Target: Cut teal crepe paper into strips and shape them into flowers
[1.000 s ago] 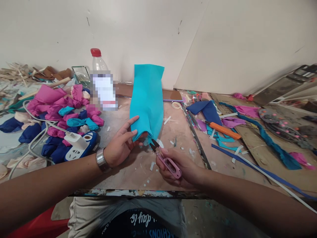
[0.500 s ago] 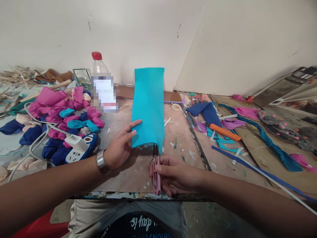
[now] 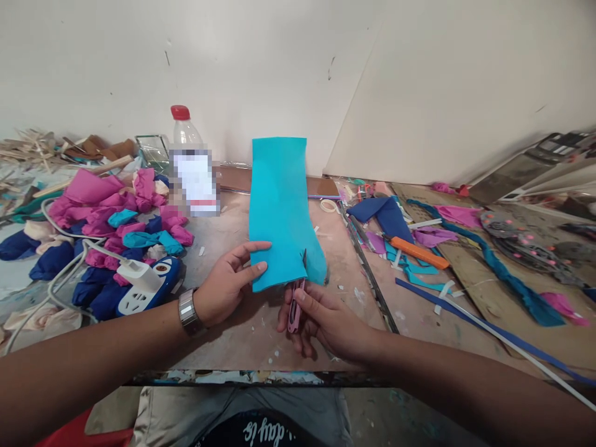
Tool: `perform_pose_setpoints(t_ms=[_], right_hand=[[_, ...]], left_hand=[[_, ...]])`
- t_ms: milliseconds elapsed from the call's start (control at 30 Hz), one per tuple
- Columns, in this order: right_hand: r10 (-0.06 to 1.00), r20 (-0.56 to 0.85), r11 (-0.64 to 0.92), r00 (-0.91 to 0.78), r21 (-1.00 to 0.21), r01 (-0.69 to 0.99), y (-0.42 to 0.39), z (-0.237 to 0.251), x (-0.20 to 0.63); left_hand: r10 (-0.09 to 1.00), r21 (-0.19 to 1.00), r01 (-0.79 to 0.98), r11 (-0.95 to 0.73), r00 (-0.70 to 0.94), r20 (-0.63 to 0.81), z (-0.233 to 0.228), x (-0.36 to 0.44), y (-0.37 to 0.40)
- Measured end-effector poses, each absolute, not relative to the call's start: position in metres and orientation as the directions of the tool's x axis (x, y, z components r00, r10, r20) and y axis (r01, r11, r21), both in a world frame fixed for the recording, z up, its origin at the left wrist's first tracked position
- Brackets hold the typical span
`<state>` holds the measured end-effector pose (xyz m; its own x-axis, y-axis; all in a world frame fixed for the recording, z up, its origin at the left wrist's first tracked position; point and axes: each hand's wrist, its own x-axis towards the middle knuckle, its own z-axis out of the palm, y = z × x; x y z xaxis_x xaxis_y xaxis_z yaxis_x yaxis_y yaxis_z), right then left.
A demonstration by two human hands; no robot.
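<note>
Snips (image 3: 297, 302) mostly hidden in right hand (image 3: 321, 320), blades in teal sheet (image 3: 279, 211); left hand (image 3: 228, 279) pinches sheet's edge.

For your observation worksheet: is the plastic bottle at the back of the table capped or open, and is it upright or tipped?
Capped and upright: the plastic bottle stands on its base with its red cap on top.

On the tabletop (image 3: 223, 230) we see a clear plastic bottle (image 3: 190, 161) with a red cap standing near the wall. To its left lies a heap of pink, blue and teal fabric scraps (image 3: 116, 217), with a white and blue power strip (image 3: 144, 282) just in front of it. Over on the right we find an orange utility knife (image 3: 419, 252), a dark blue fabric piece (image 3: 384, 211) and a roll of tape (image 3: 329, 205).
</note>
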<state>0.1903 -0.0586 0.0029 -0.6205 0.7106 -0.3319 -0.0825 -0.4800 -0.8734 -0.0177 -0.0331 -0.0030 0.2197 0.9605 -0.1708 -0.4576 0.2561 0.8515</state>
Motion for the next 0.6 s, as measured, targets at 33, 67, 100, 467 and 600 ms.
perform_pose_setpoints(t_ms=[33,67,100,467,600], right_hand=[[0.710,-0.332,-0.471,-0.621,-0.880,-0.068,-0.0589,0.0022,0.1904],[0.700,-0.337,-0.466,-0.629,-0.884,-0.045,-0.0592,0.0018,0.1906],[0.685,-0.347,-0.466,-0.641,-0.885,-0.020,-0.0597,0.0016,0.1910],[0.627,-0.452,-0.589,-0.635,-0.808,-0.006,-0.0619,0.0015,0.1950],[0.647,-0.470,-0.611,-0.601,-0.790,-0.041,-0.0627,0.0059,0.1942]], left_hand=[[0.958,0.852,-0.456,0.259,0.234,-0.166,-0.0032,-0.0177,-0.0333],[0.955,0.850,-0.457,0.263,0.251,-0.160,-0.0031,-0.0177,-0.0337],[0.950,0.847,-0.459,0.269,0.270,-0.155,-0.0026,-0.0178,-0.0343],[0.929,0.846,-0.428,0.319,0.316,-0.191,0.0021,-0.0207,-0.0374],[0.927,0.861,-0.394,0.320,0.318,-0.199,0.0028,-0.0222,-0.0366]])
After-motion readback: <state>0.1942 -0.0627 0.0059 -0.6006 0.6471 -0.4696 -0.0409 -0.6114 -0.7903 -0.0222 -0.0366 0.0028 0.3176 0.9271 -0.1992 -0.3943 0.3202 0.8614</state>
